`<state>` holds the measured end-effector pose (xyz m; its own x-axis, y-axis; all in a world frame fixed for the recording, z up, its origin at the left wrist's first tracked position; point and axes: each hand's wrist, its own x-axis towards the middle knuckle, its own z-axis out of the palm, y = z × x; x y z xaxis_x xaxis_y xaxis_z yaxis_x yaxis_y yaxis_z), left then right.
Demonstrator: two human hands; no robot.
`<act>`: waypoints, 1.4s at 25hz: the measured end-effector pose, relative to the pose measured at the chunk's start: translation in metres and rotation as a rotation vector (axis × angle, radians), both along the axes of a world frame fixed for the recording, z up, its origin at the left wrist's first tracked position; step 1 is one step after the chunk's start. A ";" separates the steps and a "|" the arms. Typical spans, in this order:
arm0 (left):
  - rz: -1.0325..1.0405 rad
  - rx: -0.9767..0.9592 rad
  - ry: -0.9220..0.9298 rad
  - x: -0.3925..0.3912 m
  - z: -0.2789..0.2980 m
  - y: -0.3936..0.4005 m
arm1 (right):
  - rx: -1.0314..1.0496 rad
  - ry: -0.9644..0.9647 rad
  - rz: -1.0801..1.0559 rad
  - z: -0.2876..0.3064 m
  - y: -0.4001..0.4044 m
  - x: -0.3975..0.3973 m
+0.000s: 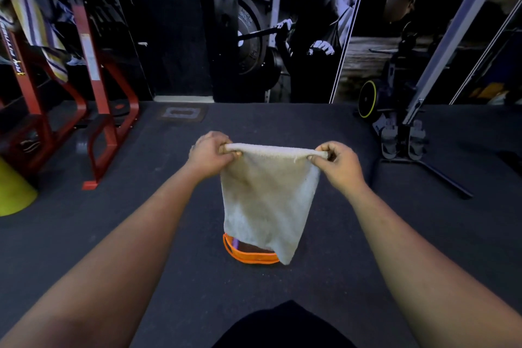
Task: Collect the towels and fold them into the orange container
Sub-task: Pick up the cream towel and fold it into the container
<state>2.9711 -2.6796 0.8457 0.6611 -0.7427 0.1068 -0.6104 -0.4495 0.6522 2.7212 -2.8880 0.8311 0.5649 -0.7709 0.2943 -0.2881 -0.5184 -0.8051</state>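
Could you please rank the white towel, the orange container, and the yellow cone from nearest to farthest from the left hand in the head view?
1. White towel: pinched in the left hand.
2. Orange container: on the floor below.
3. Yellow cone: far left.

Gym surroundings on a dark floor (84, 234).
A red machine frame (99, 110) is seen at the left, a yellow-green cone (14, 192) near it; a wall mural (282, 25) is shown behind, and a yellow-rimmed wheel (367, 99) at the right.
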 end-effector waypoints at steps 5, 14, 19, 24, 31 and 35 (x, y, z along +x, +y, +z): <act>-0.144 -0.519 0.597 -0.008 0.035 0.006 | 0.483 -0.186 0.313 -0.012 0.006 0.002; -0.079 -0.330 0.935 0.000 -0.067 0.056 | 0.811 -0.300 0.246 -0.022 0.046 0.057; 0.073 -0.555 1.039 0.032 -0.061 0.052 | 0.851 0.017 0.320 -0.056 0.060 0.060; 0.172 -0.353 0.906 0.069 -0.083 0.054 | 0.862 -0.093 0.164 -0.094 0.083 0.078; 0.108 -0.166 0.798 0.090 -0.139 0.031 | 0.943 -0.225 -0.045 -0.136 0.055 0.087; 0.106 -0.121 0.657 0.111 -0.167 -0.022 | 0.742 -0.001 -0.062 -0.160 0.008 0.106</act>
<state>3.0816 -2.7013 0.6790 0.6858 -0.6783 -0.2638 -0.0268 -0.3857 0.9222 2.8276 -2.8798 0.6706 0.5136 -0.7979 -0.3156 -0.2983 0.1788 -0.9376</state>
